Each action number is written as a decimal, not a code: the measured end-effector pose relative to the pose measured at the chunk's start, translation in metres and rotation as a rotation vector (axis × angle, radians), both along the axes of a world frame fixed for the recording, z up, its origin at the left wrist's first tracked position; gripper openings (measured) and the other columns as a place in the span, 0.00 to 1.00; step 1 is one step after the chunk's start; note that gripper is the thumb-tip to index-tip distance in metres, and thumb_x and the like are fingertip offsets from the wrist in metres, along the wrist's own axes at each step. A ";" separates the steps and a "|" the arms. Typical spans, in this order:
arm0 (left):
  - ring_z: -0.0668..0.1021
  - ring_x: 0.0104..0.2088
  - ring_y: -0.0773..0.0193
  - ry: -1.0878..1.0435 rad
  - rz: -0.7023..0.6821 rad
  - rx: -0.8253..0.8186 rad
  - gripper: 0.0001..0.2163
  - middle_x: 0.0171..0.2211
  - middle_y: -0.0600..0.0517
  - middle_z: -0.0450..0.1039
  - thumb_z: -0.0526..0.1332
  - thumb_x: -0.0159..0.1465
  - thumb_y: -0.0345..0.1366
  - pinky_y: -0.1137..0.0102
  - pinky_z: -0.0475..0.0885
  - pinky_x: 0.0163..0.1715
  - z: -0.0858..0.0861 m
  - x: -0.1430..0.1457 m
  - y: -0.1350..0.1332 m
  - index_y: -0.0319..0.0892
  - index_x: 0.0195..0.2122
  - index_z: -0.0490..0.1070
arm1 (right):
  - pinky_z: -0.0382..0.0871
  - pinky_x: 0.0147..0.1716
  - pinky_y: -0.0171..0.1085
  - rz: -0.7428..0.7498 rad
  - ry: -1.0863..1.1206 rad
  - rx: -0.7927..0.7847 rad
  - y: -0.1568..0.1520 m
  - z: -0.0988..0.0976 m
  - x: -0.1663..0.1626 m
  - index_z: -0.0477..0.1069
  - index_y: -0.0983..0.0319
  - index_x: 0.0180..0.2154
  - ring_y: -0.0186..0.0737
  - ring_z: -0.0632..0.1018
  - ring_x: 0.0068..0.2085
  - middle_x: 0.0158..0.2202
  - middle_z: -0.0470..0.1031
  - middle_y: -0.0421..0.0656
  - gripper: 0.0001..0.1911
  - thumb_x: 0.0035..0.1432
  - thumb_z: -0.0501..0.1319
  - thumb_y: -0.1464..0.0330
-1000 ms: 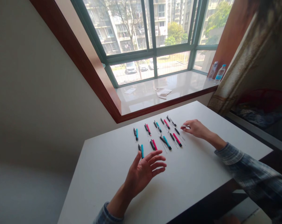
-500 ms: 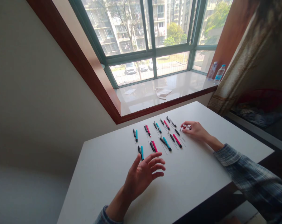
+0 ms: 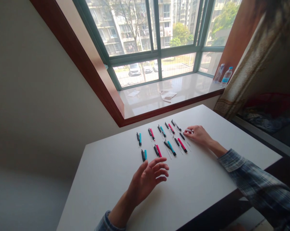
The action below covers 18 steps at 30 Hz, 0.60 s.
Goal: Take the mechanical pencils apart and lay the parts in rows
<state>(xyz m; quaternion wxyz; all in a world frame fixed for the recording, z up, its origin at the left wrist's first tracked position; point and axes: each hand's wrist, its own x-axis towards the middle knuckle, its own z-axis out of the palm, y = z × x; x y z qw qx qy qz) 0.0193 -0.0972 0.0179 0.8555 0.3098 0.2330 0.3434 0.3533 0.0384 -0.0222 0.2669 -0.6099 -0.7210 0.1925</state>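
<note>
Several small pens with black, cyan and pink barrels [image 3: 170,147] lie in two rows on a white table [image 3: 195,189]. My right hand [image 3: 199,135] rests at the right end of the rows, its fingers pinched on a thin white pen [image 3: 189,130] next to a black piece [image 3: 182,136]. My left hand [image 3: 148,178] hovers over the table in front of the near row, palm up and fingers spread, holding nothing. It is nearest to a black and cyan pair [image 3: 144,155].
A wide window sill [image 3: 183,88] behind the table carries a folded cloth [image 3: 167,95], a paper [image 3: 134,93] and two water bottles [image 3: 223,75]. A curtain [image 3: 260,61] hangs at the right. A wall runs along the table's left.
My right hand has slid a little left and down with the white pen, towards the row's end. My left hand has drifted slightly back and its fingers have curled a bit.
</note>
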 end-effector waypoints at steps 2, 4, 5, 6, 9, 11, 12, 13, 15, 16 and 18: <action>0.73 0.46 0.51 -0.012 -0.002 0.007 0.29 0.48 0.40 0.73 0.54 0.70 0.55 0.60 0.65 0.50 0.000 0.000 0.000 0.37 0.61 0.73 | 0.64 0.32 0.35 0.006 0.012 0.004 0.000 0.000 0.000 0.84 0.60 0.36 0.39 0.77 0.30 0.32 0.83 0.43 0.16 0.60 0.63 0.56; 0.73 0.46 0.52 -0.029 -0.002 0.013 0.28 0.48 0.40 0.73 0.54 0.70 0.54 0.60 0.65 0.49 0.000 0.000 -0.001 0.37 0.61 0.73 | 0.65 0.33 0.35 0.011 0.021 0.008 0.000 0.000 0.000 0.84 0.59 0.36 0.39 0.77 0.30 0.32 0.83 0.44 0.16 0.60 0.63 0.56; 0.73 0.45 0.52 -0.037 -0.002 0.016 0.28 0.48 0.40 0.73 0.55 0.70 0.54 0.60 0.65 0.49 0.000 0.000 -0.001 0.37 0.61 0.73 | 0.65 0.33 0.35 0.013 0.024 0.008 0.000 0.000 0.000 0.85 0.59 0.37 0.40 0.77 0.30 0.31 0.83 0.44 0.17 0.60 0.63 0.56; 0.73 0.45 0.51 -0.043 -0.003 0.018 0.28 0.48 0.40 0.73 0.55 0.70 0.54 0.60 0.65 0.49 0.000 -0.001 -0.001 0.37 0.60 0.73 | 0.65 0.33 0.35 0.016 0.027 0.006 0.000 0.000 0.000 0.85 0.60 0.37 0.40 0.77 0.30 0.31 0.83 0.44 0.17 0.60 0.63 0.56; 0.73 0.46 0.51 -0.050 -0.002 0.024 0.28 0.48 0.40 0.73 0.56 0.69 0.53 0.60 0.65 0.49 -0.001 -0.001 -0.001 0.37 0.60 0.73 | 0.66 0.32 0.35 0.026 0.037 -0.005 0.001 0.000 -0.001 0.85 0.60 0.37 0.40 0.77 0.30 0.31 0.83 0.44 0.18 0.60 0.63 0.55; 0.73 0.46 0.51 -0.047 0.002 0.026 0.28 0.48 0.40 0.72 0.56 0.69 0.52 0.60 0.65 0.49 -0.002 -0.002 -0.001 0.37 0.61 0.72 | 0.66 0.32 0.35 0.025 0.041 -0.010 0.001 0.000 -0.001 0.86 0.60 0.38 0.39 0.77 0.29 0.31 0.83 0.44 0.19 0.60 0.63 0.54; 0.73 0.46 0.51 -0.043 0.003 0.027 0.27 0.48 0.39 0.72 0.56 0.69 0.52 0.60 0.65 0.49 -0.002 -0.002 -0.001 0.37 0.61 0.72 | 0.66 0.32 0.35 0.023 0.042 -0.011 0.001 -0.001 -0.001 0.86 0.60 0.39 0.40 0.77 0.29 0.31 0.84 0.44 0.19 0.60 0.63 0.54; 0.73 0.46 0.51 -0.040 0.002 0.029 0.27 0.48 0.39 0.72 0.56 0.69 0.51 0.60 0.66 0.49 -0.002 -0.002 -0.001 0.36 0.61 0.72 | 0.66 0.32 0.35 0.024 0.044 -0.013 0.001 -0.001 -0.001 0.86 0.60 0.39 0.40 0.77 0.29 0.31 0.84 0.44 0.19 0.60 0.63 0.55; 0.73 0.46 0.52 -0.035 0.001 0.037 0.27 0.48 0.40 0.72 0.56 0.69 0.51 0.60 0.66 0.49 -0.001 -0.002 -0.001 0.36 0.61 0.72 | 0.66 0.33 0.35 0.030 0.050 -0.011 0.001 -0.001 0.000 0.86 0.60 0.39 0.40 0.77 0.30 0.32 0.84 0.44 0.18 0.60 0.63 0.55; 0.73 0.45 0.52 -0.033 0.003 0.043 0.26 0.48 0.40 0.72 0.56 0.69 0.50 0.60 0.66 0.49 -0.001 -0.002 -0.001 0.37 0.61 0.72 | 0.67 0.33 0.35 0.032 0.056 -0.006 0.001 0.000 0.001 0.86 0.60 0.40 0.40 0.77 0.31 0.32 0.83 0.44 0.18 0.60 0.63 0.55; 0.74 0.44 0.52 -0.022 0.021 0.073 0.25 0.47 0.40 0.72 0.58 0.69 0.50 0.60 0.67 0.47 0.000 -0.001 -0.001 0.38 0.60 0.73 | 0.66 0.33 0.36 0.028 0.074 0.005 -0.001 0.002 0.003 0.85 0.60 0.42 0.40 0.76 0.30 0.30 0.82 0.43 0.19 0.60 0.63 0.55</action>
